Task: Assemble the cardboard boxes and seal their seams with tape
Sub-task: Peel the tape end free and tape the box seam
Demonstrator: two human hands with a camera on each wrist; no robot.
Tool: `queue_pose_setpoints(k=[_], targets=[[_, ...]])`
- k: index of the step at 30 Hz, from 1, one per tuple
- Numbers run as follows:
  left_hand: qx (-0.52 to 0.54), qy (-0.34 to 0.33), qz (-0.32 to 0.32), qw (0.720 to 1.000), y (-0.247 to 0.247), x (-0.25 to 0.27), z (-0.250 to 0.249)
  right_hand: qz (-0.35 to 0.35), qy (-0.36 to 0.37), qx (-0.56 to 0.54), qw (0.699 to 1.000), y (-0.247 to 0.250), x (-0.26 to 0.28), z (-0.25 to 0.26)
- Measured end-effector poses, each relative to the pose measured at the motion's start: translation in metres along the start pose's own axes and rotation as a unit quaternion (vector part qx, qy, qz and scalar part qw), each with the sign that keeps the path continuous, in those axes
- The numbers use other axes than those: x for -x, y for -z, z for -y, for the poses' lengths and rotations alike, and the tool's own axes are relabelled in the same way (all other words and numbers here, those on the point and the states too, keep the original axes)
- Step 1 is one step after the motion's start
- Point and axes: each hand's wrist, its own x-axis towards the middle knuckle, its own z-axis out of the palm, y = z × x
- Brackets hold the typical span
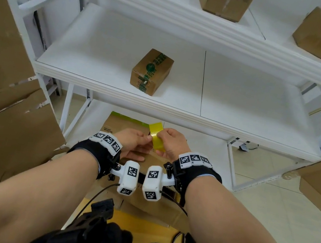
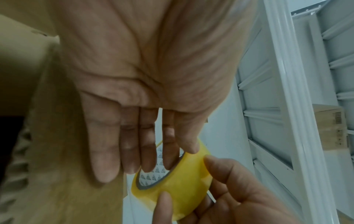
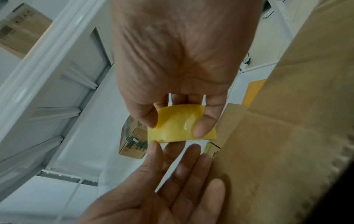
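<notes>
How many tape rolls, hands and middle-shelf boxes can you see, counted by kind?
Yellow tape roll: 1
Hands: 2, left hand and right hand
Taped box on the middle shelf: 1
Total: 4

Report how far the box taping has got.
Done: one small box sits on the middle shelf, its seam taped. In hand: the right hand grips the yellow tape roll, and the left hand touches it with straight fingers. Left: the cardboard box below the hands shows no tape yet.
</notes>
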Motion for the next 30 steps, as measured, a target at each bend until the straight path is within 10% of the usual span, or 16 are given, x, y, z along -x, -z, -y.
queue_pose_setpoints(k=[9,30], targets=[[-0.100,0.017,-0.015,0.995,0.006,-0.006,0.007,0.037,-0.025,0.055,0.997,0.006,0.008,-0.002],[0.129,0.049,-0.055,0.989,0.004,-0.015,-0.009,0.081,-0.061,0.039,0.994,0.004,-0.009,0.007]])
